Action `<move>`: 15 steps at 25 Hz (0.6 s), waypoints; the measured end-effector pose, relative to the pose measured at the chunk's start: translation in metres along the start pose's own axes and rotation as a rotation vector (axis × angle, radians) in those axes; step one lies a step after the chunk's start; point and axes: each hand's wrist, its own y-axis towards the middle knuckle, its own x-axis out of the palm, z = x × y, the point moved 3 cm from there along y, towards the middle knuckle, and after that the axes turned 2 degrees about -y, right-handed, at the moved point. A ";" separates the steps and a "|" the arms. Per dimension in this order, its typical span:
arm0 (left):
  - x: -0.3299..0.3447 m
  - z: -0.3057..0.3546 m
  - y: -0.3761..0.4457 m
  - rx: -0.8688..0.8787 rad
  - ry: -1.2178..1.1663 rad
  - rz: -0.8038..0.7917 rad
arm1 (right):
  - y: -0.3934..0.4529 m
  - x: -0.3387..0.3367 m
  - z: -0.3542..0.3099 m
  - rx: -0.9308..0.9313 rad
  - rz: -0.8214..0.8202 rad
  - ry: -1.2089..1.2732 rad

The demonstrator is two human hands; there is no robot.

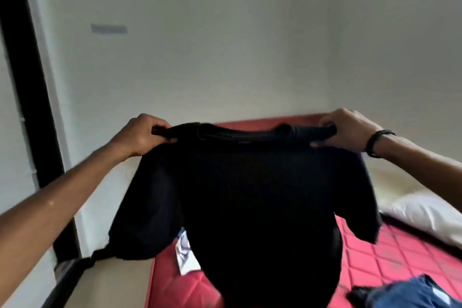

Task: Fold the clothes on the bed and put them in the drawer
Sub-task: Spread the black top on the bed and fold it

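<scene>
Pale wall [225, 32] fills the upper half of the view; a dark vertical frame [27, 82] runs down its left side.

Bed [390, 257] below, red quilted mattress surface, set against the wall.

Black T-shirt [250, 195] held up in the air above the bed, spread wide and facing the person, collar at the top, both short sleeves drooping outward. Lower hem hangs down out of view at the bottom edge, in front of the mattress.

White pillow [430, 210] lies at the right side of the bed, partly behind the shirt's right sleeve.

Blue garment [412, 292] lies on the mattress at the bottom right corner, a dark item just beside it; detail too blurred to tell.

Left hand [145, 134] grips the shirt's left shoulder, fingers curled over bunched fabric.

Right hand [347, 130] pinches the right shoulder, fingers curled over the top edge, thumb beneath. Dark band [375, 142] on that wrist.

Small white printed cloth [185, 252] lies on the mattress, near the shirt's left sleeve.
</scene>
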 end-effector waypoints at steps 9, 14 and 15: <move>-0.066 0.039 0.011 0.031 -0.012 -0.163 | -0.006 -0.093 0.018 0.089 -0.152 0.437; 0.012 0.022 0.072 0.000 0.476 -0.030 | -0.039 -0.055 0.103 0.356 -0.195 0.943; 0.052 0.027 0.087 0.009 0.549 -0.031 | -0.040 -0.040 0.126 0.430 -0.153 0.948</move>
